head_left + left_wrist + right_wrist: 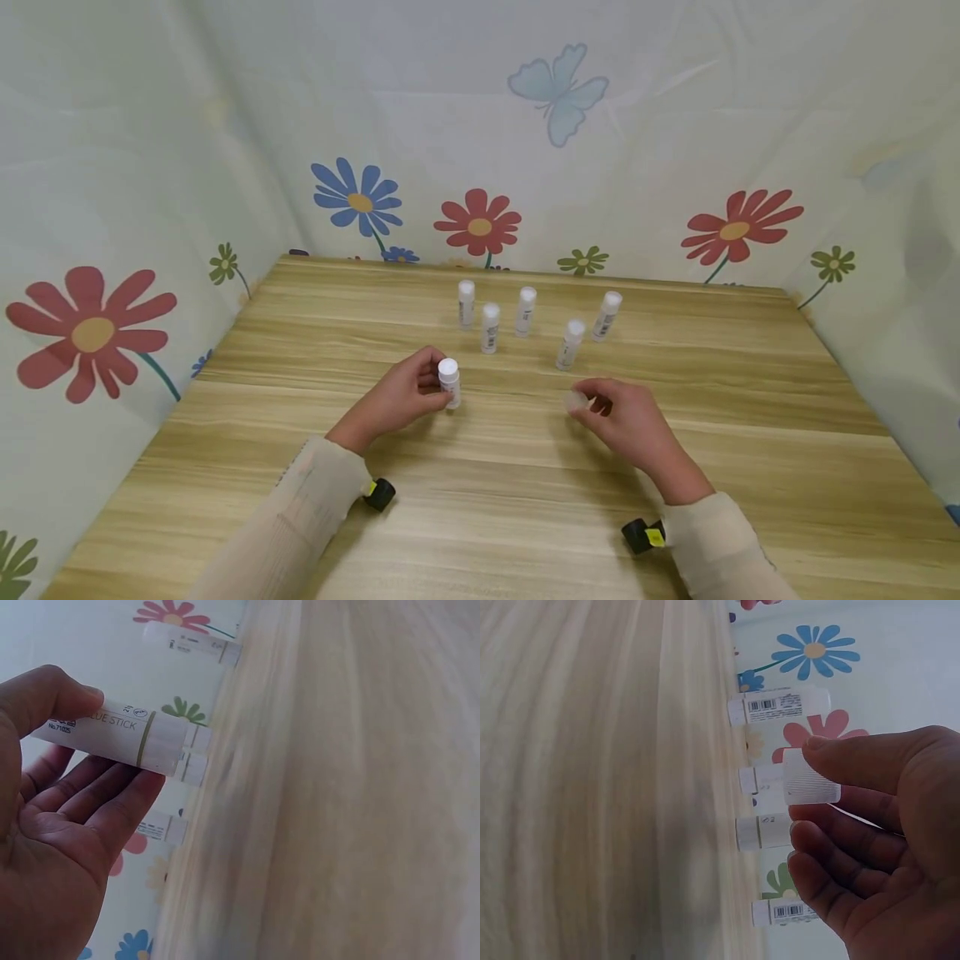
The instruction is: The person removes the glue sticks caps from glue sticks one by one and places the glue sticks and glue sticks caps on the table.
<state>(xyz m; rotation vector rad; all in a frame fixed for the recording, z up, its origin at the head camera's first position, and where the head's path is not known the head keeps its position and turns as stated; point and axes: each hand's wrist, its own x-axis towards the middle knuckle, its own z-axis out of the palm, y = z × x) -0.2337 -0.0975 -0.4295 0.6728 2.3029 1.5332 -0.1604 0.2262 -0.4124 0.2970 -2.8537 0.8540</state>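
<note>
In the head view my left hand [397, 398] holds a white glue stick [449, 380] upright between thumb and fingers. Its printed label [112, 727] reads "GLUE STICK" in the left wrist view, where the thumb lies across the barrel. Whether its base touches the table cannot be told. To the right, my right hand [628, 421] pinches a small translucent cap [576, 402] apart from the glue stick. Fine ridges run round this cap in the right wrist view, gripped between thumb and forefinger, while the other fingers are loosely bent.
Several more white glue sticks stand upright beyond the hands, among them a front one [570, 345], a far left one [467, 304] and a far right one [607, 317]. The wooden table [480, 533] ends at a flowered curtain [637, 167] behind and at both sides.
</note>
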